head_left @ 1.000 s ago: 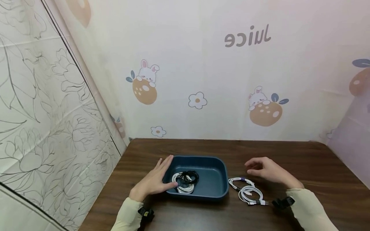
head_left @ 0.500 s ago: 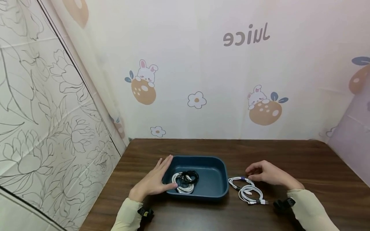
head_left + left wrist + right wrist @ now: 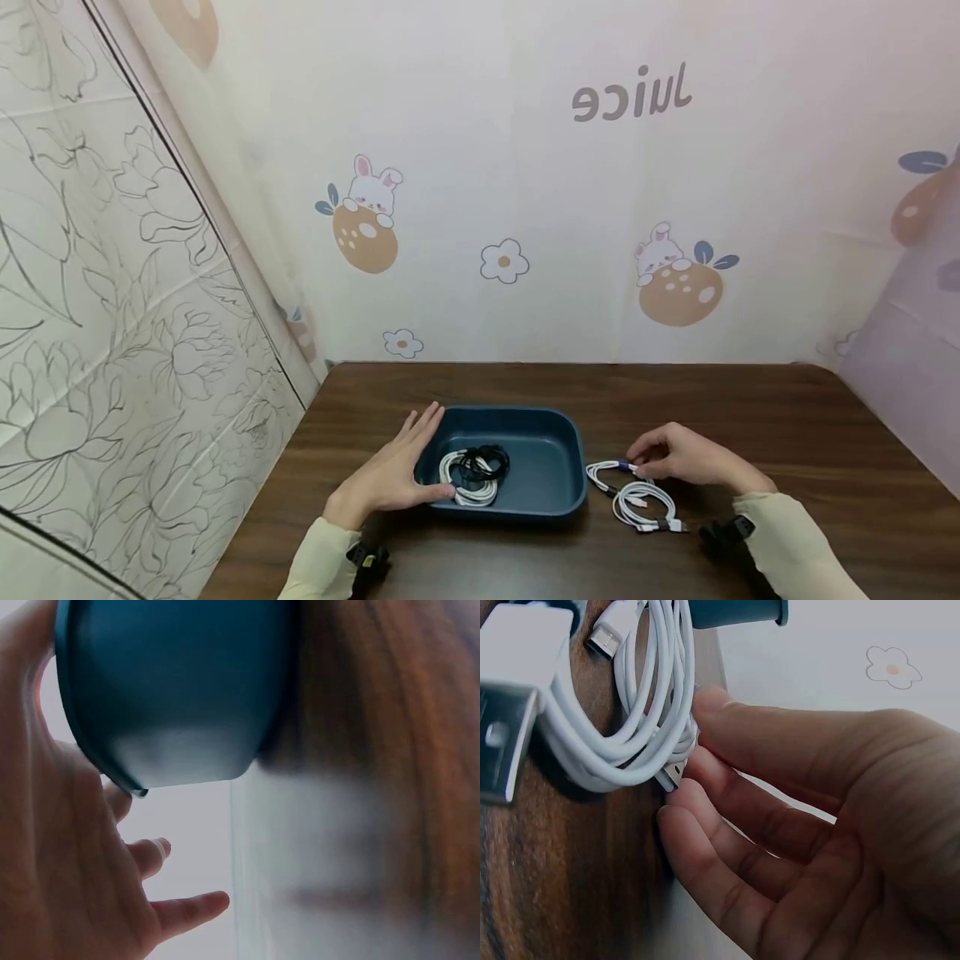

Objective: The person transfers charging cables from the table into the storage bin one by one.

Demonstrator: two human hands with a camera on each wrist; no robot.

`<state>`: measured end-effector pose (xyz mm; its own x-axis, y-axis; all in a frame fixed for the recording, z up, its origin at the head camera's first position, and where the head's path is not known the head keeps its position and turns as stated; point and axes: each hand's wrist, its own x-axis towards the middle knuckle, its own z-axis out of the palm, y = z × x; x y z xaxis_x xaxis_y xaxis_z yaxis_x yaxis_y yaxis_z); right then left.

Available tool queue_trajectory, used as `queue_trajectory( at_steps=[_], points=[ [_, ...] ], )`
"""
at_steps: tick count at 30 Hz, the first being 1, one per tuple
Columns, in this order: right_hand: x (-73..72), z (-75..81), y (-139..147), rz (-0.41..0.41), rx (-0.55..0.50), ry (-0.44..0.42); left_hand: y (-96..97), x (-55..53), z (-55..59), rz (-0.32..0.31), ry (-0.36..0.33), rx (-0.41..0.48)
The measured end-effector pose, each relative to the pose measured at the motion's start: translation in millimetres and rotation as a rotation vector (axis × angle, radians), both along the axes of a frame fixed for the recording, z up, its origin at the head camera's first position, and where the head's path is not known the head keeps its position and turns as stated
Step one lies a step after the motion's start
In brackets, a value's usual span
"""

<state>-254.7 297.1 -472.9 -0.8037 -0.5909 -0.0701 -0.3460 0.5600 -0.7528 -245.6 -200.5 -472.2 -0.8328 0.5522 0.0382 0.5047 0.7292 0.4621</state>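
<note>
A dark blue rectangular tray (image 3: 543,479) stands on the table. Inside its left part lie a coiled white cable (image 3: 477,497) and a coiled black cable (image 3: 495,458). My left hand (image 3: 390,473) rests against the tray's left rim, fingers spread and straight, thumb over the front corner; the left wrist view shows the tray wall (image 3: 180,697) beside the palm. Right of the tray lie two bundled white cables: one with a black tie (image 3: 643,505), and behind it one with a purple tie (image 3: 600,470). My right hand (image 3: 688,458) pinches the purple-tied cable near its right end, thumb against fingers.
The brown wooden table (image 3: 480,558) runs back to a printed wall cloth (image 3: 450,208). A USB plug (image 3: 514,712) of the nearer bundle looms close in the right wrist view. A flower-patterned curtain (image 3: 150,292) hangs at the left.
My right hand has come down and slightly left onto the purple-tied white cable, its fingers closing on it. The left hand and the tray have stayed put.
</note>
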Motion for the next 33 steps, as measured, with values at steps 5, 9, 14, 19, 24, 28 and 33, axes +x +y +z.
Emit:
queue_trajectory(
  at_steps=[5,9,14,19,24,28,33],
  points=[
    [-1.0,-1.1,-4.1,0.001,0.005,0.028,-1.6,1.9,-2.3,0.002,0.032,-0.002],
    [-0.3,-1.4,-8.3,-0.036,0.024,0.039,-3.7,2.6,-4.9,0.008,0.039,0.000],
    [1.8,-0.3,-7.8,-0.076,0.043,0.061,-1.6,1.1,-7.0,0.000,0.024,0.006],
    [2.1,1.6,-5.1,-0.098,0.027,0.083,-1.1,0.4,-7.6,0.001,0.016,0.022],
    [0.6,4.0,-4.1,-0.132,0.021,0.142,-1.1,0.3,-7.2,-0.005,0.019,0.033],
    [-0.8,3.6,-3.3,-0.186,0.018,0.195,-1.0,1.3,-6.3,-0.003,0.015,0.033],
    [0.6,4.6,-1.8,-0.217,0.007,0.202,0.3,2.6,-4.7,-0.010,0.018,0.045]
  ],
)
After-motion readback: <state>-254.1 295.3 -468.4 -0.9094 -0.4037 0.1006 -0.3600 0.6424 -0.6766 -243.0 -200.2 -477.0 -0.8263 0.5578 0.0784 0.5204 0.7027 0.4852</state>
